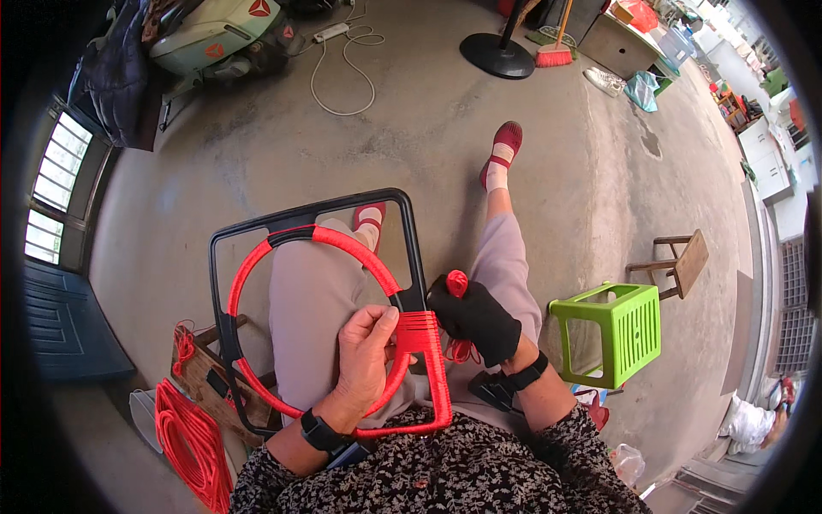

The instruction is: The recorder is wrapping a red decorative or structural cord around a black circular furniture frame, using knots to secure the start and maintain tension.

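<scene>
A black square frame with an inner ring lies across my lap. Much of the ring and the frame's right side are wrapped in red cord. My left hand pinches the ring at the wrapped corner, thumb on top. My right hand, in a black glove, grips a small red spool of cord just right of the frame. A loop of red cord hangs under that glove.
A coil of red cord lies on the floor at my lower left beside a wooden stool. A green plastic stool and a small wooden stool stand to my right. A fan base and broom are far ahead.
</scene>
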Demonstrator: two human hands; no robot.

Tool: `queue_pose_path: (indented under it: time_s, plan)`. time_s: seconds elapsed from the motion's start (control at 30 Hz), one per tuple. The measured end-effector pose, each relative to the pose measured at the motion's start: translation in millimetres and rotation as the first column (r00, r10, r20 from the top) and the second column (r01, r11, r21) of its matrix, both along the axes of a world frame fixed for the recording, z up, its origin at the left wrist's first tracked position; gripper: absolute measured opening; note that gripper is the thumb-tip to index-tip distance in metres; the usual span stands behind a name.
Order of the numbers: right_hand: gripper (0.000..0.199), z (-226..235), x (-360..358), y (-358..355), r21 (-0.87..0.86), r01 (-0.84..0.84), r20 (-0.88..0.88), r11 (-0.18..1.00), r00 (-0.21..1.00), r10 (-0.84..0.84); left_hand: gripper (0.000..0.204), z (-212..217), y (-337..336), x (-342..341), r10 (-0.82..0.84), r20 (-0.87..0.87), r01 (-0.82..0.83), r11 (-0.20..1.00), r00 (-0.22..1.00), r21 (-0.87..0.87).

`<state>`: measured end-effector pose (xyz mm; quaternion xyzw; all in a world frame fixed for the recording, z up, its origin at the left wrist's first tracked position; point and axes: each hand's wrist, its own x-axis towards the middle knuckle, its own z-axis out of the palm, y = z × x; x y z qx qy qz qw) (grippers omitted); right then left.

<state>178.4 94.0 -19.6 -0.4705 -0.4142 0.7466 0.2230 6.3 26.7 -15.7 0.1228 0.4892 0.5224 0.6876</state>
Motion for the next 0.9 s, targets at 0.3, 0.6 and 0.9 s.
queue_pose_path:
  time_s: [0.3, 0.6, 0.9]
  plan:
    - [0.017, 2, -1, -17, -0.047, 0.041, 0.021, 0.998, 0.999, -0.040, 0.011, -16, -6, -11, -0.144, -0.027, 0.144, 0.990, 0.989, 0.004]
    - [0.021, 10, 10, -29, -0.067, 0.076, 0.015, 0.995, 0.997, -0.075, 0.016, -1, 0, 5, -0.190, -0.032, 0.188, 0.981, 0.981, -0.051]
    - [0.033, -49, 82, -1, -0.117, 0.283, 0.184, 0.952, 0.948, -0.259, 0.024, -2, -6, -6, -0.106, -0.069, 0.107, 0.994, 0.992, 0.015]
